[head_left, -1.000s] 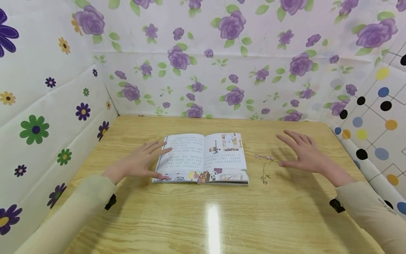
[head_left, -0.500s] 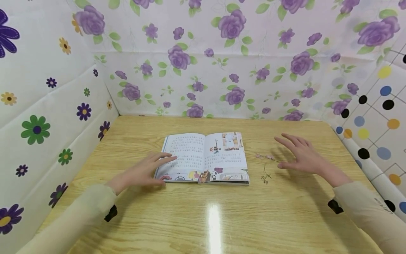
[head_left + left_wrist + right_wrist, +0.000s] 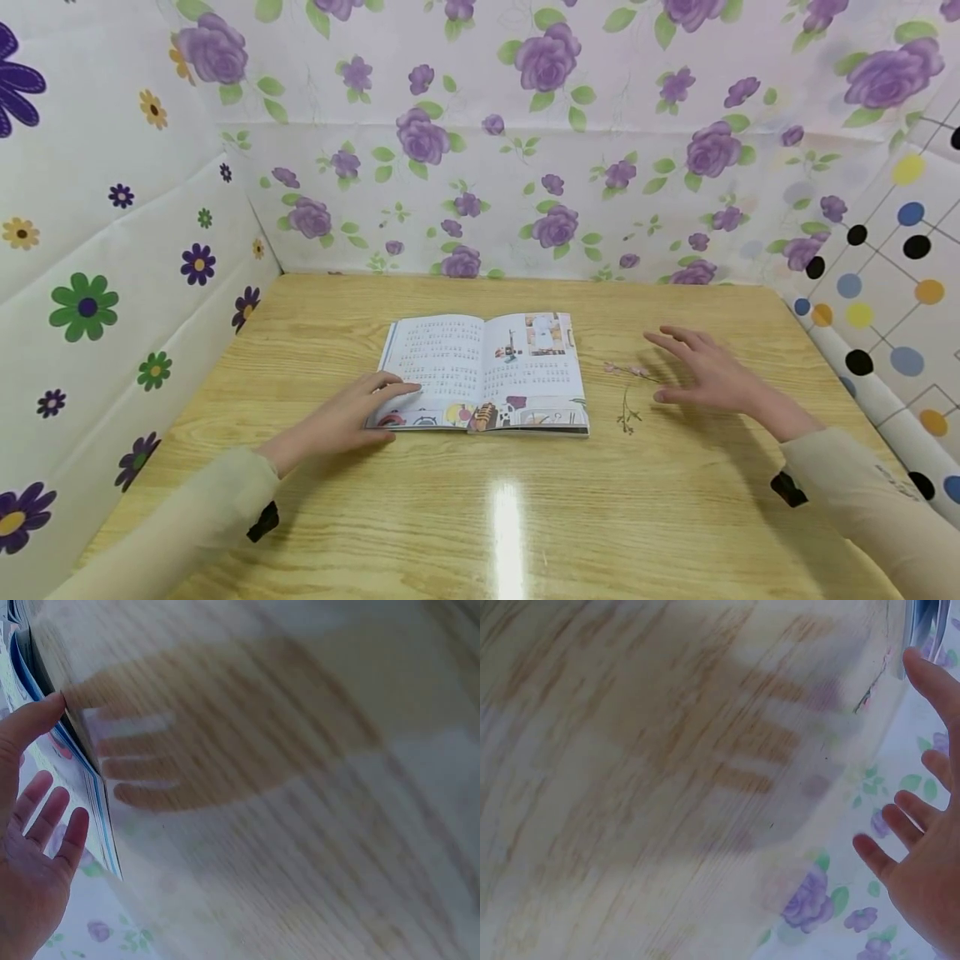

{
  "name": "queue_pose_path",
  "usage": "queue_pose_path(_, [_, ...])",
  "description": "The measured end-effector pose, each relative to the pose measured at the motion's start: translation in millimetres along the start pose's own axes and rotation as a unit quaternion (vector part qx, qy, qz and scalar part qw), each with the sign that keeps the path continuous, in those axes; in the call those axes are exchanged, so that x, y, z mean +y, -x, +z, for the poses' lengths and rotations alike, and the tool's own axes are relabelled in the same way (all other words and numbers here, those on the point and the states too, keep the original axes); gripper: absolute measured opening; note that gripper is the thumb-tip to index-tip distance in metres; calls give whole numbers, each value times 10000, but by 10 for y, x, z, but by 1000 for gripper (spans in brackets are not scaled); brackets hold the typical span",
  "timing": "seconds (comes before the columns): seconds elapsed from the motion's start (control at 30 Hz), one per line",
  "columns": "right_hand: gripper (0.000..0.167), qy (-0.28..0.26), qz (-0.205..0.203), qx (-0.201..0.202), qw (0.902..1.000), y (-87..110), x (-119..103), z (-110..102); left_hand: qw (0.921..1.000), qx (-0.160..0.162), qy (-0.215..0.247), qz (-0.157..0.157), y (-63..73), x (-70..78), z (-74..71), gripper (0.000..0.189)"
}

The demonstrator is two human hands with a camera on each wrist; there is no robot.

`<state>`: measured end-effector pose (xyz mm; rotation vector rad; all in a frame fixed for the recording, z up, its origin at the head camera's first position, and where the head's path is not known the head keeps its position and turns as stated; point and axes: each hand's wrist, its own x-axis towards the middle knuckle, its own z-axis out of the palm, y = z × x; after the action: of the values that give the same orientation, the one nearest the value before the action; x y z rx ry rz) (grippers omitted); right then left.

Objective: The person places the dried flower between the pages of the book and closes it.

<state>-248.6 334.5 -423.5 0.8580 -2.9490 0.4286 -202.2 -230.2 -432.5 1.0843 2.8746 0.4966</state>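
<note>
An open book (image 3: pixel 450 358) lies face up on the wooden table, with text on both pages and pictures on the right one. My left hand (image 3: pixel 341 421) is at the book's lower left corner, its fingers over the left page and its thumb by the front edge. The left wrist view has the thumb (image 3: pixel 41 720) at the book's edge (image 3: pixel 94 780), the other fingers spread and fairly straight. To the right of the book, my right hand (image 3: pixel 708 375) hovers with its fingers spread, holding nothing. Near its thumb lie thin sprigs of small pink flowers (image 3: pixel 626 371).
The wooden table (image 3: pixel 420 517) has a bright reflection at its front. Floral cloth (image 3: pixel 480 167) stands behind it. Patterned cloths flank it: a daisy one (image 3: pixel 112 250) on the left and a dotted one (image 3: pixel 892 308) on the right.
My left hand has moved down the left page toward the near corner of the book. The right hand has drifted slightly left and lower. The book and sprigs stay in place.
</note>
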Motion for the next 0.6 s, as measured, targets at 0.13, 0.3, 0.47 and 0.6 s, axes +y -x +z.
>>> queue_pose_path(0.13, [91,-214,135,-191,9995,3,16,24,10000,70,63,-7,7,16,21,70])
queue_pose_path(0.3, [87,-559,185,-275,9979,11,34,52,9998,173,38,73,19,26,36,62])
queue_pose_path(0.47, [75,-979,298,-342,9942,1,61,80,9998,194,26,57,23,24,52,53])
queue_pose_path(0.6, [61,-1304,520,-447,9891,-14,91,108,9999,121,98,-46,25,22,59,49])
